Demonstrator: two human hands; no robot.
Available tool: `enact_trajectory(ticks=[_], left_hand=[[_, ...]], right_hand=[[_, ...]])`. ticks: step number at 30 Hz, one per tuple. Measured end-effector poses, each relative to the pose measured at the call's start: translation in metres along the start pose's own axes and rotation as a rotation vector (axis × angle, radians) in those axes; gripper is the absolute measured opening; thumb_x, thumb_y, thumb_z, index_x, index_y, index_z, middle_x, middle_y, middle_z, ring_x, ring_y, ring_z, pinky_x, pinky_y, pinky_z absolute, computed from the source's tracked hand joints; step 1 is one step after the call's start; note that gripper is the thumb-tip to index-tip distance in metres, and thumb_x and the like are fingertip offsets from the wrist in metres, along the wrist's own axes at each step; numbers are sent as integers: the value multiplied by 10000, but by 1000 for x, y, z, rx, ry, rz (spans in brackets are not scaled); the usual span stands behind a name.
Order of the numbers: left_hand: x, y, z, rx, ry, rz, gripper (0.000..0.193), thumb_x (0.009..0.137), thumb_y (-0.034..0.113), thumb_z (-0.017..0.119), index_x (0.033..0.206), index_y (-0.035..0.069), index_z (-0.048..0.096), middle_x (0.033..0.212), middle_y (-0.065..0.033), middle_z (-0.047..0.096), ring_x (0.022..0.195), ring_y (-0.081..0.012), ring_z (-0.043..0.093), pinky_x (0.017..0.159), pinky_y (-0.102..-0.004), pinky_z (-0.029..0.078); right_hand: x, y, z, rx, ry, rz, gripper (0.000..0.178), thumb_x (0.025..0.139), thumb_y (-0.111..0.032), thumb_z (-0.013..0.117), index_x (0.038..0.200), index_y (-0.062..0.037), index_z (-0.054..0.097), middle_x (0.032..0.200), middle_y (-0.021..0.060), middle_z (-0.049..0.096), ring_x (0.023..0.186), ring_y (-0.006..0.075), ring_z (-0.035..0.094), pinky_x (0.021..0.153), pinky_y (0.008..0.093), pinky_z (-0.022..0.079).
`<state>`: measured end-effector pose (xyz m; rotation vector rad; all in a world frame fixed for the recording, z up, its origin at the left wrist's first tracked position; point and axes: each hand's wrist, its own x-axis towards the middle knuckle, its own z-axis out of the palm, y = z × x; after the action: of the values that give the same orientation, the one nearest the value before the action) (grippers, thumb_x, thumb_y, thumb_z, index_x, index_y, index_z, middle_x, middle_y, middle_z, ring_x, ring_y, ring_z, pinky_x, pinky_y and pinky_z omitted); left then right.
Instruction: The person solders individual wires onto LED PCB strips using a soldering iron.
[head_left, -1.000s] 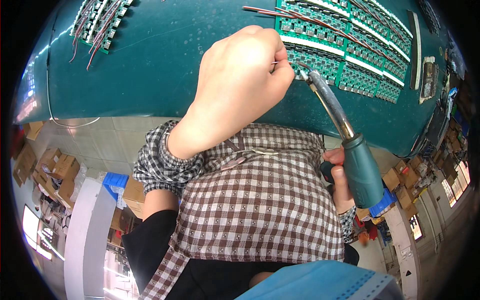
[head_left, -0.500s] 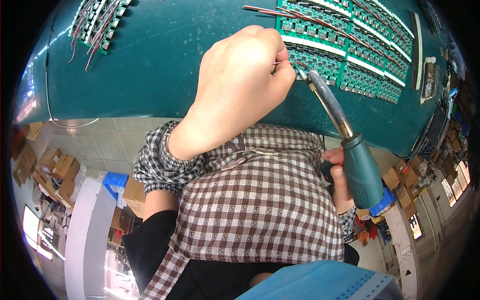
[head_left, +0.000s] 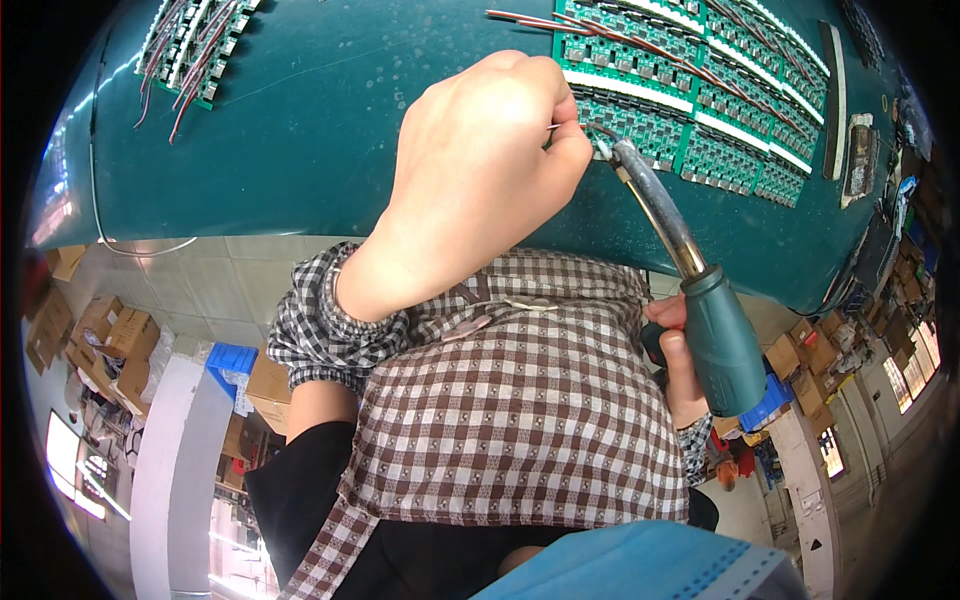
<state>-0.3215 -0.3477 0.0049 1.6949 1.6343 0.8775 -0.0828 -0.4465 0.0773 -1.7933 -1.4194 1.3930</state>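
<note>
Directions are read as a clock face over the head view. The left hand (head_left: 480,165), at twelve o'clock, pinches a thin wire (head_left: 553,127) between thumb and forefinger. The right hand (head_left: 682,365), between three and four o'clock, grasps the green-handled soldering iron (head_left: 727,345). The iron's shaft (head_left: 660,210) points toward eleven o'clock, placing its tip (head_left: 603,149) beside the pinched fingers, at the seven o'clock corner of the circuit boards (head_left: 640,130). These lie at one to two o'clock on the worktop (head_left: 320,120). Contact between tip and wire cannot be confirmed.

The step appears to be joining wire to board. Seat the wire end squarely before applying heat. Brace both hands, with fingertips clear of the hot shaft. Limit the dwell, withdraw the tip first, and hold the wire motionless until the joint sets. Avoid disturbing the loose red wires (head_left: 640,46), toward one o'clock
</note>
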Motion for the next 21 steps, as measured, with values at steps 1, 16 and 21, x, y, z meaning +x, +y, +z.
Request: enact_trajectory(ticks=[1, 16, 21], left_hand=[[0, 0, 0, 8, -2, 3, 71, 699, 38, 648, 735, 24, 589, 654, -59, 538, 570, -164, 529, 527, -289, 439], [1, 1, 0, 0, -2, -6, 71, 695, 39, 651, 736, 31, 594, 648, -51, 537, 561, -152, 524, 516, -283, 432], [-1, 1, -1, -2, 0, -17, 71, 692, 42, 652, 733, 32, 596, 645, -50, 533, 560, -152, 521, 516, -285, 430]], right_hand=[[0, 0, 0, 0, 1, 0, 587, 737, -19, 783, 1230, 37, 471, 992, 173, 672, 934, 228, 674, 833, 343, 549], [1, -4, 2, -2, 33, -33, 537, 753, -94, 790, 1181, 37, 493, 948, 151, 675, 893, 219, 668, 809, 337, 540], [2, -15, 8, 11, 41, 14, 285, 872, -201, 627, 1007, 42, 564, 950, 164, 603, 870, 254, 608, 809, 393, 491]])
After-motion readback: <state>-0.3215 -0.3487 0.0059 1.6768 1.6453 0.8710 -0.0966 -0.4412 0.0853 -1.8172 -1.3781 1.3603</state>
